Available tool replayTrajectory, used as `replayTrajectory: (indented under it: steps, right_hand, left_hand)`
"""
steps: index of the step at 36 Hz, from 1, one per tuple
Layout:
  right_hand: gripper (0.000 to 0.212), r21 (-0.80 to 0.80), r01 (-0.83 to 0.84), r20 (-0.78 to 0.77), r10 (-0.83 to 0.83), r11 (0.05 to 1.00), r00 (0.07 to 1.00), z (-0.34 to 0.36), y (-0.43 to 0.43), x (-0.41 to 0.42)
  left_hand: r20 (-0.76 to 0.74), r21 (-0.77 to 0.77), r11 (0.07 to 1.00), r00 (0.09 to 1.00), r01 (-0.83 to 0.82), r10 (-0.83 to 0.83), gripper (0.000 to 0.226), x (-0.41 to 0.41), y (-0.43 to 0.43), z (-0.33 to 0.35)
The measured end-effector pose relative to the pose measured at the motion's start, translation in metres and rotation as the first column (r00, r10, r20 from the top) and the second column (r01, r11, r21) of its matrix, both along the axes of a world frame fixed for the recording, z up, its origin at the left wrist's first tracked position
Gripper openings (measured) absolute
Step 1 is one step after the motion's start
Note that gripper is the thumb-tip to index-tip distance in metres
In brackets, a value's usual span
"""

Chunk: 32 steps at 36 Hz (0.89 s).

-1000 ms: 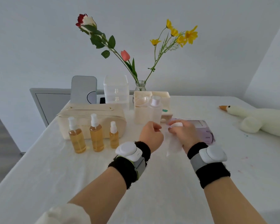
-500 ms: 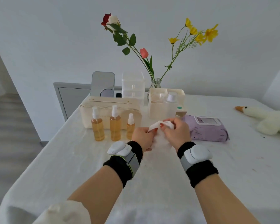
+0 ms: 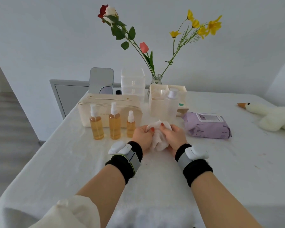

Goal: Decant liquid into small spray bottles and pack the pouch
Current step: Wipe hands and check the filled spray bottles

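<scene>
Three small spray bottles of amber liquid stand in a row: a left one [image 3: 96, 125], a taller middle one [image 3: 114, 123] and a short right one [image 3: 130, 126]. Behind them lies a cream zip pouch [image 3: 105, 102]. My left hand [image 3: 142, 134] and my right hand [image 3: 174, 137] both grip a crumpled white wet wipe [image 3: 157, 137] at the table's middle, just right of the bottles. A clear, empty-looking larger bottle with a white cap [image 3: 171, 102] stands behind my hands.
A purple wet-wipe pack [image 3: 206, 125] lies right of my hands. A cream organiser box [image 3: 156, 102], clear drawers [image 3: 133, 84], a mirror [image 3: 101, 80] and a flower vase [image 3: 156, 79] line the back. A plush goose [image 3: 270, 116] lies far right on the white tablecloth [image 3: 72, 162].
Both hands drew the wipe away from the purple pack toward the table's middle and bunched it up between them. The view shifted left.
</scene>
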State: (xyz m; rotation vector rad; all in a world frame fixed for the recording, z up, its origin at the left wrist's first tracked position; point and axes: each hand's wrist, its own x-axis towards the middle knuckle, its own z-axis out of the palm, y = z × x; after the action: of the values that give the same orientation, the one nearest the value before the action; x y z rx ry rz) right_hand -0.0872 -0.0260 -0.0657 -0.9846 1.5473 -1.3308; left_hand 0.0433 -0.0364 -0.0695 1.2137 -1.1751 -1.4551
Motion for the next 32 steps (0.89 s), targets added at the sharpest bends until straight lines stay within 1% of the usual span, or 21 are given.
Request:
replayTrajectory:
  steps: [2, 3, 7, 12, 15, 19, 21, 24, 26, 28, 30, 32]
  right_hand:
    - [0.012, -0.003, -0.010, -0.022, 0.010, 1.000, 1.000, -0.006, 0.002, 0.000]
    - [0.012, -0.012, -0.002, -0.051, 0.001, 1.000, 0.999, -0.008, 0.002, 0.000]
    - [0.025, -0.048, 0.053, -0.191, -0.061, 0.997, 0.980, -0.007, 0.002, 0.001]
    - [0.034, -0.058, 0.072, -0.232, -0.084, 0.996, 0.969, -0.008, 0.001, 0.005]
    - [0.039, -0.044, 0.070, -0.224, -0.078, 0.997, 0.971, -0.007, 0.000, 0.006]
    - [0.051, -0.017, 0.085, -0.139, -0.086, 0.996, 0.987, -0.005, 0.001, 0.006]
    - [0.051, 0.002, 0.102, -0.076, -0.101, 0.995, 0.992, -0.005, 0.001, 0.005]
    - [0.047, 0.045, 0.141, 0.072, -0.144, 0.989, 0.987, -0.003, -0.001, 0.002]
    - [0.045, 0.067, 0.159, 0.184, -0.169, 0.985, 0.968, -0.003, -0.001, 0.000]
    - [0.043, 0.060, 0.178, 0.289, -0.188, 0.982, 0.939, -0.003, 0.000, -0.002]
    - [0.040, 0.041, 0.185, 0.380, -0.187, 0.982, 0.906, -0.004, 0.001, -0.006]
    - [0.037, 0.013, 0.193, 0.459, -0.178, 0.981, 0.871, -0.004, 0.003, -0.008]
  left_hand:
    - [-0.029, -0.005, 1.000, 1.000, 0.001, -0.001, 0.026, 0.001, -0.001, -0.002]
    - [-0.047, 0.002, 1.000, 0.999, -0.010, 0.010, 0.024, 0.000, -0.001, -0.004]
    - [-0.078, 0.017, 0.998, 0.995, -0.058, 0.059, 0.022, -0.003, -0.002, -0.007]
    - [-0.076, 0.049, 0.997, 0.995, -0.067, 0.071, 0.023, -0.002, -0.006, -0.010]
    - [-0.061, 0.054, 0.997, 0.997, -0.051, 0.054, 0.026, -0.002, -0.007, -0.010]
    - [-0.057, 0.077, 0.996, 0.997, -0.046, 0.050, 0.031, -0.003, -0.008, -0.009]
    - [-0.058, 0.078, 0.996, 0.997, -0.041, 0.046, 0.034, -0.003, -0.008, -0.009]
    - [-0.065, 0.080, 0.996, 0.997, -0.026, 0.032, 0.047, -0.002, -0.007, -0.007]
    - [-0.031, 0.071, 0.997, 0.999, -0.019, 0.021, 0.054, -0.001, -0.007, -0.007]
    - [-0.014, 0.059, 0.998, 1.000, -0.020, 0.021, 0.048, -0.001, -0.007, -0.006]
    - [-0.047, 0.111, 0.993, 0.998, -0.042, 0.048, 0.051, -0.001, -0.008, -0.004]
    - [-0.159, 0.233, 0.972, 0.984, -0.035, 0.074, 0.065, 0.001, -0.008, 0.001]
